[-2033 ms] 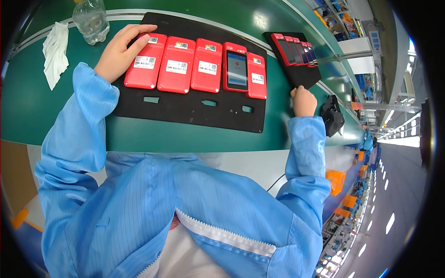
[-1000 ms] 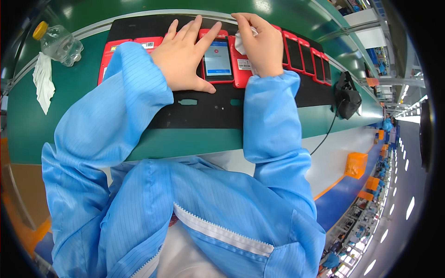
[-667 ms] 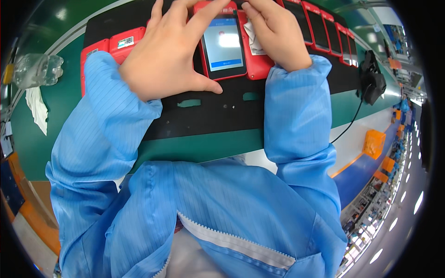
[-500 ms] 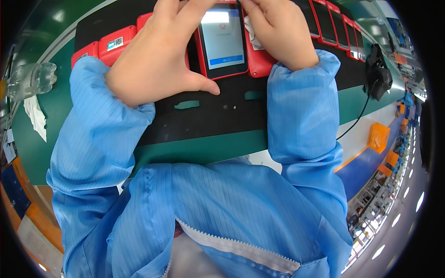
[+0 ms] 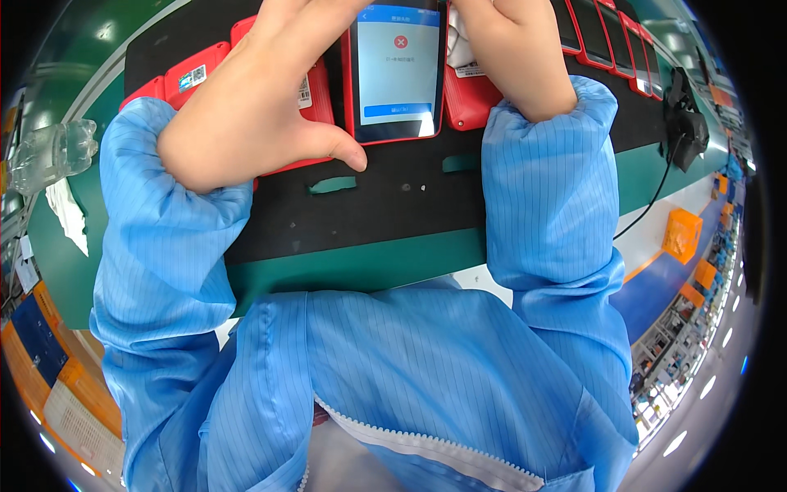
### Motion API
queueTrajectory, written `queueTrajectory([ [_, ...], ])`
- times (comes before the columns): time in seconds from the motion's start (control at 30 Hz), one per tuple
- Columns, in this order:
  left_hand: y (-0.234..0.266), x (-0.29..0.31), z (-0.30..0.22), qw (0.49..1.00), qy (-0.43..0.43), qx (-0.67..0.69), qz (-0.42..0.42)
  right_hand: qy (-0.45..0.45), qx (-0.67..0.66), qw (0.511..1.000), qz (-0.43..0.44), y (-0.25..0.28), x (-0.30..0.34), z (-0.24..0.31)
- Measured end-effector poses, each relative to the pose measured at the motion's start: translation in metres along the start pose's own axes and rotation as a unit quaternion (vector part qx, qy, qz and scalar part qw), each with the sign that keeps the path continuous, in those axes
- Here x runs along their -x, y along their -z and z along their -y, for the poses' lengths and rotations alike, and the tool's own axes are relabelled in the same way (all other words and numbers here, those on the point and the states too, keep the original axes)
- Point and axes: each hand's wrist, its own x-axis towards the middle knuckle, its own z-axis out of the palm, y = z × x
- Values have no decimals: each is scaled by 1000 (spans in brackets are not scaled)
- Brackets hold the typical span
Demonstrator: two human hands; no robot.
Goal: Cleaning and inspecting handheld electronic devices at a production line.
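A red-framed handheld touchscreen terminal (image 5: 398, 82) lies face up on the black mat, between my hands. Its lit screen has a blue bar at the bottom and a red round cross mark. My left hand (image 5: 258, 94) is at the terminal's left, thumb stretched out and apart; its fingertips run past the top edge of the picture. At the upper right of the terminal is my right hand (image 5: 512, 53), curled over a crumpled white cloth (image 5: 459, 45); its fingertips are cut off too. Under the right hand rests a red terminal (image 5: 467, 102), face down with a label.
More face-down red terminals (image 5: 195, 75) lie at left, partly behind my left hand. Several dark-screened terminals (image 5: 594, 37) stand in a row at upper right. A black device with a cable (image 5: 687, 131) sits at the right edge, a clear plastic bottle (image 5: 53, 156) at far left.
The terminal's screen has switched from a faint red mark to a red cross with a blue top bar. My left hand has shifted slightly left, my right hand slightly right.
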Motion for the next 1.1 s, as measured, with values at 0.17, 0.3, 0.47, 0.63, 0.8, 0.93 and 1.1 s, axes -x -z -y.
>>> queueTrajectory([
  [0.17, -9, 3, 16, 997, -50, -19, -64, -14, -119, 993, -5, -1, 2, -5],
  [0.3, -11, -21, 10, 973, 37, 226, -31, -107, -232, 967, 14, -3, 2, -5],
  [0.47, -35, -36, 55, 807, -391, 437, -73, 59, -433, 898, 55, -12, -1, -24],
  [0.63, -46, -46, 65, 760, -425, 488, -51, 97, -410, 906, 43, -14, -1, -23],
  [0.8, -37, -44, 66, 778, -417, 468, -30, -36, -185, 982, 26, -4, 4, 0],
  [0.93, -39, -48, 66, 769, -427, 475, -31, 65, -265, 962, 28, -12, 0, -16],
  [1.1, -39, -47, 67, 770, -423, 477, -32, 137, -384, 913, 22, -15, -1, -16],
])
